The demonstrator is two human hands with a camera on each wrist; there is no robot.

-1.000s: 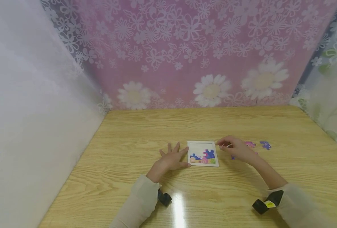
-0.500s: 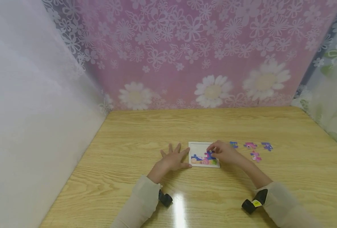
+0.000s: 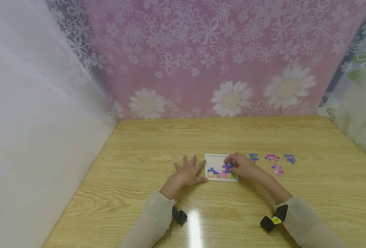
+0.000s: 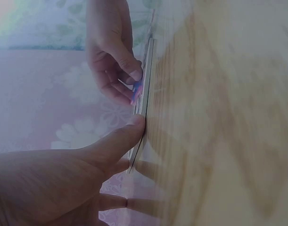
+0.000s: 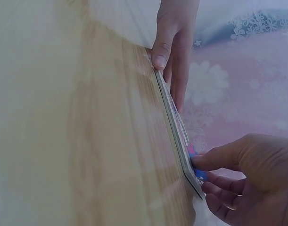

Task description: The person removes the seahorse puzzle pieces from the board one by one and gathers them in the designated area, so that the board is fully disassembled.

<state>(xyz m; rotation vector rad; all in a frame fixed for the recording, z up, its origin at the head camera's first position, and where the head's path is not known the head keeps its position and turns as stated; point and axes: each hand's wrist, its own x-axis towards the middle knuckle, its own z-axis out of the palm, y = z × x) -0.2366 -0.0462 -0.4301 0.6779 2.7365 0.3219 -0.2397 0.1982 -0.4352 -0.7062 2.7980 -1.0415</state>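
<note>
A square white puzzle tray [image 3: 214,160] lies on the table, with joined jigsaw pieces along its lower part. My left hand [image 3: 186,174] is spread flat beside it, thumb and index finger touching its left rim. Over the tray's right side, my right hand [image 3: 246,168] pinches a blue and pink jigsaw piece [image 5: 199,174] between thumb and fingers. In the left wrist view this puzzle piece [image 4: 136,90] stands tilted above the tray's surface. The fingers partly hide it in the head view, so whether it interlocks with its neighbours cannot be told.
Several loose jigsaw pieces lie right of the tray: a blue-green one [image 3: 254,157], a pink one with an eye [image 3: 272,157], a blue one [image 3: 290,158] and another pink one [image 3: 277,169]. The wooden table [image 3: 158,144] ends at a flowered pink curtain [image 3: 183,86].
My right hand has moved left from beside the tray to over its right side, uncovering the loose pieces. During the last half second it has barely shifted. The left hand stays in place.
</note>
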